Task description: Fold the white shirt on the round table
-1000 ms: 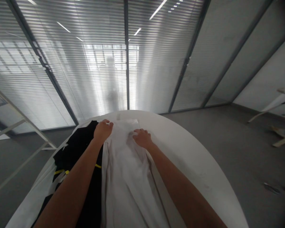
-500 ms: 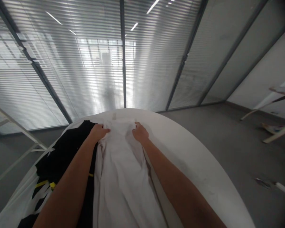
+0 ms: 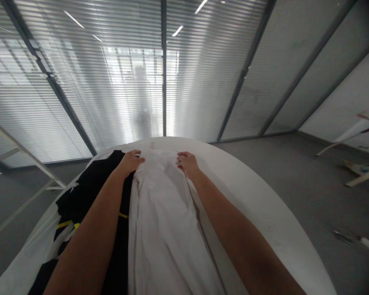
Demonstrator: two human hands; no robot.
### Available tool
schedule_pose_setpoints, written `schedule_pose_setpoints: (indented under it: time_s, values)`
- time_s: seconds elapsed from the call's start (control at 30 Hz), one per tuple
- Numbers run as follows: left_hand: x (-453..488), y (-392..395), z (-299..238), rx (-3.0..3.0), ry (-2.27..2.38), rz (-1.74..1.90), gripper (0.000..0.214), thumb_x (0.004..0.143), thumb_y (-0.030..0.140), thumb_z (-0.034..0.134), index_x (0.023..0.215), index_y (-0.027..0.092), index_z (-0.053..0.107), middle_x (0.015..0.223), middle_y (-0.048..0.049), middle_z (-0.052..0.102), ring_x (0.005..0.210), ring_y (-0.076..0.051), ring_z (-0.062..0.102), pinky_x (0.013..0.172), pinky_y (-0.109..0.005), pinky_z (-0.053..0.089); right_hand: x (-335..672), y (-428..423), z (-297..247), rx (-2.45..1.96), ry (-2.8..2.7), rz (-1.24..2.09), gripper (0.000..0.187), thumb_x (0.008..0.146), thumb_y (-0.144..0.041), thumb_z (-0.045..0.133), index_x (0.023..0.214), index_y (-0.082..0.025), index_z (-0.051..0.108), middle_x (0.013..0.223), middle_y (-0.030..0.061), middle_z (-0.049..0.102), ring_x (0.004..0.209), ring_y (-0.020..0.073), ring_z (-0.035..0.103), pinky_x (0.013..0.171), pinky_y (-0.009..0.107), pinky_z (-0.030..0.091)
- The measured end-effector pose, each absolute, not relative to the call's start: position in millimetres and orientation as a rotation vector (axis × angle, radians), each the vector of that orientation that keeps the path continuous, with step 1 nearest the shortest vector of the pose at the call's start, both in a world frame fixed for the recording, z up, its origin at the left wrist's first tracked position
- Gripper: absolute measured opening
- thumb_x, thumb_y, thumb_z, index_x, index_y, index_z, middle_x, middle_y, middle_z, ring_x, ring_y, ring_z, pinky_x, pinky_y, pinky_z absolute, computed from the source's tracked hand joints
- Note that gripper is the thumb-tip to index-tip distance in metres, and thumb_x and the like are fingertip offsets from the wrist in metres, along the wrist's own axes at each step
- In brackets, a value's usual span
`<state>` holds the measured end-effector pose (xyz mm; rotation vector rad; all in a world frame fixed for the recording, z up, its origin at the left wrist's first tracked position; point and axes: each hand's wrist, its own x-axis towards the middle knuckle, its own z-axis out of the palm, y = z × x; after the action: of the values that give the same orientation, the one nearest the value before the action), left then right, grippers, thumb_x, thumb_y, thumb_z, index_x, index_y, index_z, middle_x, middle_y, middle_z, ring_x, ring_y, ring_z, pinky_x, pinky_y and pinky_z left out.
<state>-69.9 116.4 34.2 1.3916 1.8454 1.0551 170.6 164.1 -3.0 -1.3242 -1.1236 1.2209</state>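
Observation:
A white garment (image 3: 162, 213) lies lengthwise on a round white table (image 3: 258, 205), running away from me. My left hand (image 3: 130, 162) grips the garment's far left corner with curled fingers. My right hand (image 3: 187, 162) is closed on the far right corner. Both arms stretch out over the cloth. A black garment (image 3: 89, 192) with yellow and white marks lies to the left, partly under my left arm.
Glass walls with blinds stand behind the table. A white metal frame (image 3: 21, 151) leans at the left. Wooden boards (image 3: 361, 172) and small items lie on the grey floor at the right.
Both hands have shifted to the far end of the white garment and closed on its corners, the right hand moving outward from the middle to the edge.

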Motion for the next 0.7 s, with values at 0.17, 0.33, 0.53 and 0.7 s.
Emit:
schedule_pose_setpoints:
  time_s: [0.17,0.33,0.53,0.7]
  values:
    - [-72.3,110.7,43.1,1.274,1.687,1.137,0.060,0.058,0.028,0.078,0.114,0.011,0.065,0.089,-0.0081,0.073,0.067,-0.016,0.064,0.060,-0.026,0.050,185.0,165.0,17.6,-1.165,-0.883,1.435,0.024,0.064,-0.012,0.064,0.084,-0.022,0.053,0.073,-0.0018,0.058,0.066,0.0124,0.059,0.056,0.030,0.059]
    - [-64.7,97.7,68.3,1.100,1.651,1.170,0.064,0.060,0.019,0.076,0.122,0.018,0.061,0.096,-0.0071,0.068,0.062,-0.011,0.058,0.047,-0.020,0.046,198.8,160.4,39.5,-0.806,-0.730,1.680,0.027,0.061,-0.010,0.067,0.078,-0.022,0.050,0.070,-0.0045,0.054,0.069,0.0126,0.057,0.062,0.032,0.062]
    - [-58.2,87.5,84.6,1.077,1.530,1.188,0.060,0.063,0.011,0.073,0.121,0.020,0.060,0.093,-0.0062,0.064,0.075,-0.016,0.060,0.054,-0.034,0.061,195.6,149.4,46.8,-0.679,-0.817,1.704,0.027,0.058,-0.008,0.067,0.074,-0.021,0.049,0.067,-0.0061,0.054,0.072,0.0139,0.056,0.071,0.042,0.062]
    - [-53.2,89.8,77.9,1.015,1.457,1.213,0.055,0.066,0.009,0.073,0.118,0.019,0.059,0.091,-0.0052,0.062,0.079,-0.018,0.061,0.061,-0.047,0.063,201.1,149.7,41.7,-0.631,-0.724,1.726,0.026,0.061,-0.005,0.062,0.075,-0.022,0.049,0.063,-0.0076,0.055,0.068,0.0123,0.058,0.085,0.047,0.058]
